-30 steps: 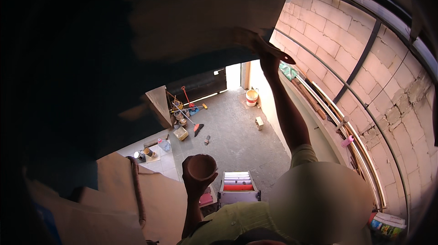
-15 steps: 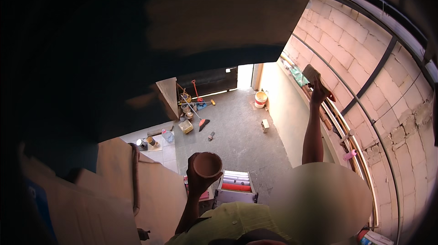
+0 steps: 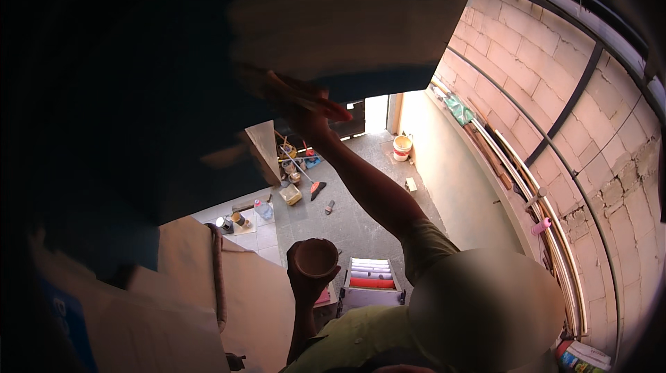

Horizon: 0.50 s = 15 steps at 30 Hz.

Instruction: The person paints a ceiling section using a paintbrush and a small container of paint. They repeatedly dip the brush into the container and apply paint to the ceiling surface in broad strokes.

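My left hand (image 3: 302, 284) is closed round a round, brown, open-topped cup (image 3: 316, 258), held upright at chest height. My right arm stretches up and across to the left. Its hand (image 3: 309, 120) is closed on a wide paintbrush (image 3: 338, 110) with a reddish handle end. The brush head is dark and hard to make out; it lies at or close against the dark overhead surface (image 3: 194, 40). I cannot tell whether it touches. A lighter brownish patch (image 3: 347, 19) covers part of that surface.
Below stands a stepladder (image 3: 370, 283) with a red step. Brooms and buckets (image 3: 291, 165) lean by a dark gate; a white bucket (image 3: 402, 147) stands by the wall. Bottles (image 3: 262, 209) sit on tiles at left. Long pipes (image 3: 548, 248) lie along the block wall (image 3: 541, 61) at right.
My right hand has swung from beside the block wall leftward to the overhead surface, carrying the paintbrush. My left hand still holds the cup in nearly the same place.
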Each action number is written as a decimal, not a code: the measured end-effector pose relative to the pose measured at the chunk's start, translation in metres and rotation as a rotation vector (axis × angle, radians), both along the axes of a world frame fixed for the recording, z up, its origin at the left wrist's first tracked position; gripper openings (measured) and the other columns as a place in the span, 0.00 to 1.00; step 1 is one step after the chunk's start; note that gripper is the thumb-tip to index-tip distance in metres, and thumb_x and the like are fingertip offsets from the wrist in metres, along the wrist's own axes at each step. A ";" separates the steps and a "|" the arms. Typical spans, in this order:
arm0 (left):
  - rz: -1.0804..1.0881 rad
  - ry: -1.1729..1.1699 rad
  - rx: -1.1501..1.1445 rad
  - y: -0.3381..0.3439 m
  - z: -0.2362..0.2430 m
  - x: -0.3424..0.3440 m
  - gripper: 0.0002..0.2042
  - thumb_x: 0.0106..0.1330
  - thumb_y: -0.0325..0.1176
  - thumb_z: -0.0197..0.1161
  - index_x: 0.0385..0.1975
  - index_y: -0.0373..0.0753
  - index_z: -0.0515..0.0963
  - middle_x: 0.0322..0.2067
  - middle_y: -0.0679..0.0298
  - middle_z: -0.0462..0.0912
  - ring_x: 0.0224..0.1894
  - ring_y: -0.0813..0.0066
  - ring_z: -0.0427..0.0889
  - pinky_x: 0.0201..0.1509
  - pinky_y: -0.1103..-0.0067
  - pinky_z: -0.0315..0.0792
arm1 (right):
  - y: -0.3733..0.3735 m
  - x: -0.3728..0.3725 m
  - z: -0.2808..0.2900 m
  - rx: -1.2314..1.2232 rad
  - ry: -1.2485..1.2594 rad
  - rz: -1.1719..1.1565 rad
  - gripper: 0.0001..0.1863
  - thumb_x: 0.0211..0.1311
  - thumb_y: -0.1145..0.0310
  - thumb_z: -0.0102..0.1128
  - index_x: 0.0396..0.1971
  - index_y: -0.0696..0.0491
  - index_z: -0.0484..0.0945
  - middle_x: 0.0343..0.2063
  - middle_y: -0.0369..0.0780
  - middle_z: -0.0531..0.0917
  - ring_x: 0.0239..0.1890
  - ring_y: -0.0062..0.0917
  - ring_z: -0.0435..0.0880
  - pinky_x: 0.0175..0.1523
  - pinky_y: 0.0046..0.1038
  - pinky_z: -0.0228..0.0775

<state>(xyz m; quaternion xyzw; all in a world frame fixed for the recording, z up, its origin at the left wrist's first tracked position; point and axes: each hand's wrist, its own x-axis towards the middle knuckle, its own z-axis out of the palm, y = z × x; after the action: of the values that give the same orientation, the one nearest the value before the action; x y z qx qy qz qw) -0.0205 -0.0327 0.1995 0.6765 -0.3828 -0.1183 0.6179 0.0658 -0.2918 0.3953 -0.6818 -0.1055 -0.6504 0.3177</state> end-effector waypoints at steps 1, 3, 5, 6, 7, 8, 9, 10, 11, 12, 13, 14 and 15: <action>-0.018 0.017 -0.014 -0.002 0.003 -0.001 0.42 0.35 0.28 0.82 0.53 0.38 0.64 0.47 0.57 0.77 0.50 0.64 0.78 0.55 0.70 0.73 | -0.006 0.006 0.003 0.024 -0.003 0.057 0.15 0.58 0.74 0.65 0.46 0.53 0.82 0.37 0.40 0.86 0.35 0.18 0.85 0.38 0.23 0.79; -0.002 0.039 -0.038 0.002 0.013 -0.001 0.41 0.35 0.26 0.81 0.53 0.37 0.64 0.47 0.57 0.77 0.50 0.65 0.77 0.55 0.70 0.73 | -0.015 0.013 0.008 -0.057 -0.023 -0.026 0.15 0.58 0.73 0.65 0.47 0.52 0.81 0.39 0.41 0.85 0.36 0.20 0.85 0.39 0.24 0.80; 0.038 0.019 -0.042 0.007 0.008 0.004 0.40 0.35 0.25 0.80 0.52 0.37 0.66 0.46 0.57 0.77 0.48 0.66 0.78 0.54 0.71 0.73 | -0.028 0.014 0.009 -0.269 -0.047 -0.345 0.15 0.59 0.72 0.64 0.48 0.52 0.81 0.41 0.42 0.85 0.38 0.22 0.85 0.40 0.25 0.80; 0.054 0.008 -0.045 0.007 0.006 0.006 0.39 0.35 0.25 0.80 0.52 0.36 0.67 0.46 0.58 0.77 0.48 0.66 0.78 0.53 0.71 0.74 | -0.041 0.011 0.010 -0.315 -0.080 -0.415 0.15 0.59 0.72 0.64 0.48 0.52 0.81 0.41 0.43 0.84 0.38 0.23 0.86 0.40 0.26 0.81; 0.060 0.014 -0.040 0.007 0.006 0.008 0.39 0.35 0.25 0.80 0.52 0.37 0.66 0.46 0.58 0.77 0.48 0.66 0.78 0.53 0.71 0.74 | -0.056 0.006 0.009 -0.359 -0.111 -0.481 0.15 0.60 0.72 0.64 0.48 0.52 0.81 0.42 0.44 0.84 0.39 0.24 0.86 0.40 0.26 0.81; 0.044 0.022 -0.038 0.002 0.006 0.008 0.39 0.35 0.25 0.80 0.52 0.37 0.66 0.46 0.58 0.77 0.48 0.66 0.78 0.53 0.71 0.74 | -0.077 -0.009 0.008 -0.410 -0.136 -0.567 0.15 0.60 0.72 0.63 0.48 0.52 0.80 0.43 0.45 0.84 0.39 0.25 0.86 0.40 0.27 0.81; 0.027 0.031 -0.036 -0.004 0.007 0.007 0.39 0.35 0.25 0.80 0.52 0.37 0.66 0.46 0.58 0.77 0.48 0.66 0.78 0.53 0.71 0.74 | -0.096 -0.027 0.007 -0.292 -0.104 -0.469 0.15 0.60 0.72 0.63 0.48 0.53 0.80 0.43 0.46 0.83 0.38 0.26 0.86 0.40 0.26 0.82; 0.055 0.020 -0.010 -0.003 0.007 0.006 0.39 0.35 0.25 0.80 0.52 0.37 0.66 0.46 0.58 0.77 0.48 0.67 0.78 0.53 0.71 0.74 | -0.108 -0.038 0.002 -0.193 -0.081 -0.393 0.15 0.60 0.72 0.63 0.48 0.54 0.80 0.43 0.46 0.83 0.37 0.26 0.86 0.39 0.26 0.81; 0.057 0.012 0.007 -0.007 0.009 0.005 0.39 0.35 0.25 0.80 0.52 0.37 0.66 0.46 0.58 0.77 0.48 0.67 0.78 0.53 0.72 0.74 | -0.124 -0.059 0.001 -0.103 -0.059 -0.342 0.15 0.61 0.72 0.62 0.49 0.56 0.79 0.43 0.46 0.83 0.36 0.26 0.86 0.39 0.25 0.81; 0.063 0.003 0.025 -0.012 0.010 0.003 0.39 0.35 0.25 0.80 0.52 0.37 0.66 0.46 0.58 0.77 0.48 0.67 0.78 0.53 0.72 0.74 | -0.140 -0.079 0.000 -0.045 -0.044 -0.341 0.16 0.61 0.72 0.62 0.49 0.57 0.79 0.43 0.46 0.83 0.35 0.25 0.86 0.38 0.25 0.81; 0.023 0.016 0.016 -0.018 0.013 0.001 0.39 0.34 0.25 0.80 0.52 0.37 0.66 0.46 0.58 0.77 0.48 0.67 0.78 0.53 0.72 0.74 | -0.157 -0.099 -0.002 0.103 -0.051 -0.257 0.16 0.63 0.70 0.61 0.49 0.60 0.78 0.41 0.46 0.84 0.31 0.23 0.86 0.35 0.23 0.80; -0.015 0.029 0.008 -0.023 0.017 -0.001 0.40 0.34 0.25 0.80 0.52 0.37 0.66 0.45 0.58 0.77 0.48 0.66 0.78 0.53 0.71 0.74 | -0.180 -0.122 -0.007 0.094 0.004 -0.382 0.17 0.64 0.68 0.60 0.50 0.60 0.77 0.36 0.45 0.85 0.28 0.21 0.85 0.33 0.22 0.77; -0.036 0.042 0.003 -0.024 0.019 -0.002 0.40 0.34 0.25 0.80 0.52 0.38 0.65 0.45 0.58 0.77 0.48 0.66 0.78 0.53 0.71 0.74 | -0.180 -0.140 -0.002 0.327 0.038 -0.266 0.17 0.65 0.67 0.59 0.50 0.60 0.77 0.32 0.45 0.85 0.27 0.21 0.84 0.33 0.23 0.75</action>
<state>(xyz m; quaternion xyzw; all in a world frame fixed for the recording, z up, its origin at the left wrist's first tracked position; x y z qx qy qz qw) -0.0226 -0.0567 0.2188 0.6681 -0.3816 -0.1440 0.6223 -0.0744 -0.4720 0.3935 -0.6412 0.0983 -0.6821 0.3374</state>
